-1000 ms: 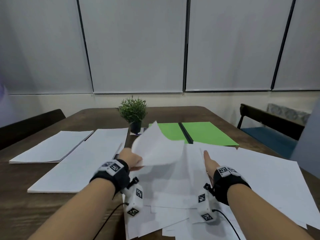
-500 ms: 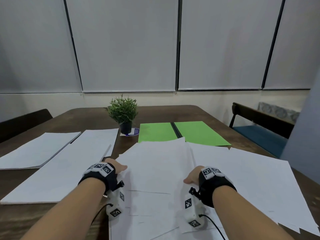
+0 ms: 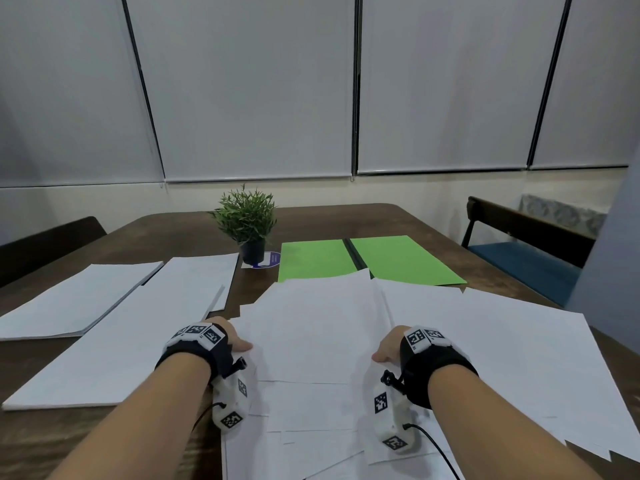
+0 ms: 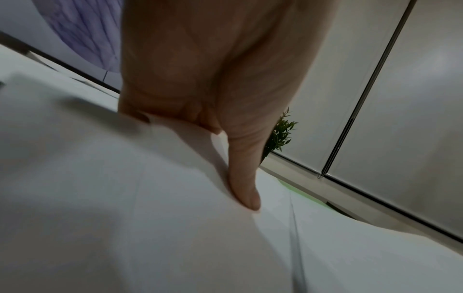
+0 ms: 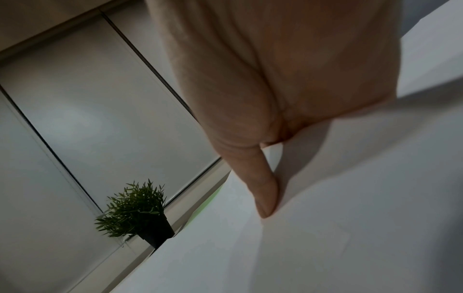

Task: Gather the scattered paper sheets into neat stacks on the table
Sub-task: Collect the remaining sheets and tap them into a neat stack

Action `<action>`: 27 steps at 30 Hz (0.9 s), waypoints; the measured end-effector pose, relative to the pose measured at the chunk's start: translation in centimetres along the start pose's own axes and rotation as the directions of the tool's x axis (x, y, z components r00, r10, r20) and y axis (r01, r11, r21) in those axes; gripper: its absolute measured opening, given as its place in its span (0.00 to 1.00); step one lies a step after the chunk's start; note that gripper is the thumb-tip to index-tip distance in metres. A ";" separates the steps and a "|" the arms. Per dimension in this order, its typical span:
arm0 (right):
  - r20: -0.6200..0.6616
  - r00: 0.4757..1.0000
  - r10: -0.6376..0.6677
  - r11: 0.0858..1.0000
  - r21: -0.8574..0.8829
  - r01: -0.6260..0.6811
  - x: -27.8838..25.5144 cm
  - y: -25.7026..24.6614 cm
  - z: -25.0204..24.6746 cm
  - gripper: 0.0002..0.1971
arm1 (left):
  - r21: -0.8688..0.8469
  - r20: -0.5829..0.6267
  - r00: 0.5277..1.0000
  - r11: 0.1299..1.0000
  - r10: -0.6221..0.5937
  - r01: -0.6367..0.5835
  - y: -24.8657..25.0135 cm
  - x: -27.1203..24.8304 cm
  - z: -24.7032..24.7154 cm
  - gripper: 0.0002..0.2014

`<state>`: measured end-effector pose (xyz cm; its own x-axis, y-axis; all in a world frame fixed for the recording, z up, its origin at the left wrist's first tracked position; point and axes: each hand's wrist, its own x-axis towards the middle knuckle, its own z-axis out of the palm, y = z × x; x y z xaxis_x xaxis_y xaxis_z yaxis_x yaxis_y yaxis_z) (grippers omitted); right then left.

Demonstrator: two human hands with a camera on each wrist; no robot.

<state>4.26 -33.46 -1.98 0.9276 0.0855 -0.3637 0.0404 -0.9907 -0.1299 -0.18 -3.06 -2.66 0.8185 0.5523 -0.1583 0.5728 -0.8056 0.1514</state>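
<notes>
Both hands grip the sides of the top sheet on the loose paper pile.

Since a second ago the sheet then raised in the left hand (image 3: 231,341) lies flat as the top sheet (image 3: 318,327), at the table's centre; the left hand pinches its 9 o'clock edge, thumb on top, and the right hand (image 3: 389,348) pinches the 3 o'clock edge likewise, its other fingers hidden. Loose sheets (image 3: 502,358) spread toward 4 o'clock. Two neat stacks (image 3: 114,341) sit at 9 to 10 o'clock on the dark wooden table (image 3: 180,230). A potted plant (image 3: 247,220) stands at 12, green folders (image 3: 374,259) at 1. Grey blinds (image 3: 249,84) cover the far wall.
</notes>
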 end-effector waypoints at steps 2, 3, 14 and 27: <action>-0.011 1.000 0.003 1.000 0.006 -0.003 -0.2 0.0 0.1 0.24 | -0.039 -0.035 0.999 0.999 0.010 -0.011 0.3 0.0 0.1 0.33; -0.010 1.000 0.011 1.000 0.005 -0.011 -0.1 0.0 0.0 0.24 | -0.057 -0.039 0.999 0.998 0.009 -0.011 0.4 0.0 0.1 0.33; 0.040 0.999 0.002 0.999 -0.051 0.000 -0.2 -0.2 0.3 0.24 | -0.181 -0.190 0.981 0.980 0.045 -0.081 -2.4 1.0 -2.9 0.24; 0.027 0.999 -0.041 0.999 -0.007 0.041 0.5 0.0 0.5 0.14 | -0.856 -0.365 0.923 0.433 -0.123 -0.281 -3.5 0.0 -7.8 0.11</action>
<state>4.50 -33.36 -2.63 0.9149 0.1286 -0.3825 0.0809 -0.9871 -0.1383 -1.81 1.46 4.40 0.7012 0.6868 0.1912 0.0561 -0.3205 0.9456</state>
